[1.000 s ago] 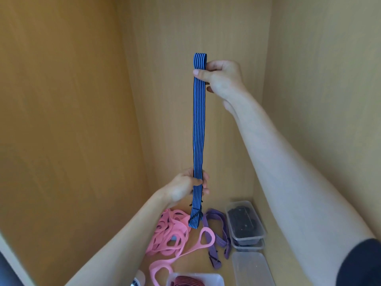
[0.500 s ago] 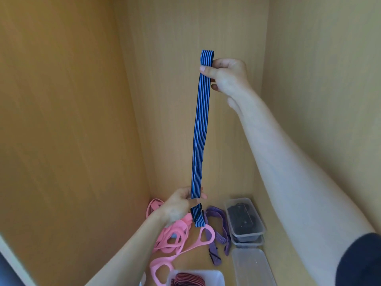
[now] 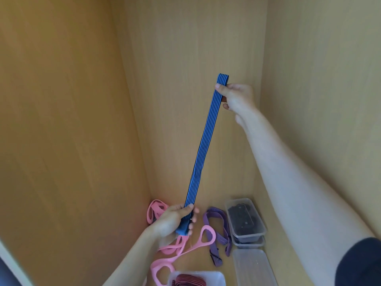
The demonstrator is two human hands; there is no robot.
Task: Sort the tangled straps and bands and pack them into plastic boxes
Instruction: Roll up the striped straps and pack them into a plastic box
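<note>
Two hands of ours stretch one blue striped strap (image 3: 203, 145) taut in the head view. Our right hand (image 3: 237, 98) pinches its top fold between thumb and curled fingers; our left hand (image 3: 173, 220) grips the lower end in a fist, over the pink bands (image 3: 179, 246). If either grip slackens, we judge the elastic may snap back into that tangle, beside the purple strap (image 3: 216, 219).

Three light-wood panels fill the frame: a left panel (image 3: 61, 120) in warm orange-brown, a paler back panel (image 3: 185, 38) at centre, and a right panel (image 3: 319, 79). They meet a wooden floor (image 3: 198, 262) at lower centre. The light is soft and even. A pale edge strip (image 3: 12, 263) crosses the lower left corner.
</note>
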